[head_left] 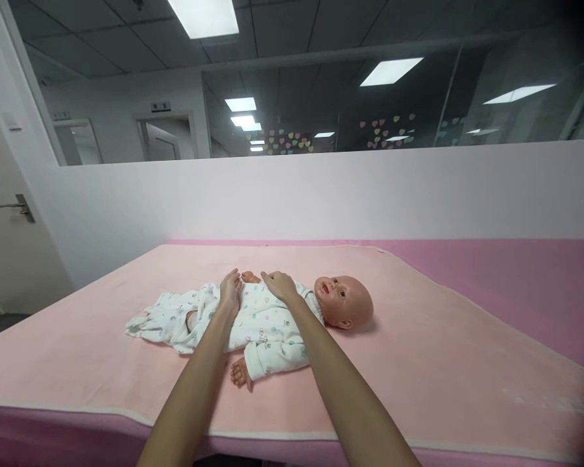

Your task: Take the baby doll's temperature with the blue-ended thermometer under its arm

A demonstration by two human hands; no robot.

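Observation:
A bald baby doll (345, 301) lies on its back with its head to the right, its mouth slightly parted. It wears a white long-sleeved outfit (267, 319) with small coloured prints. The trouser legs (168, 318) stretch left, rumpled and flat toward the ends. My left hand (230, 290) rests at the doll's waist, fingers stretched out and pointing away from me. Across the chest, my right hand (278, 284) lies by the far sleeve, a finger extended left and the other fingertips partly hidden. The doll's far hand (250, 277) shows between my hands; its near hand (242, 375) lies on the mat.
The doll lies on a peach mat (442, 376) with a pale edge, over a pink padded surface (506, 279). Behind stands a low white wall (321, 194) with glass above. A door with a metal handle (22, 207) is at the left.

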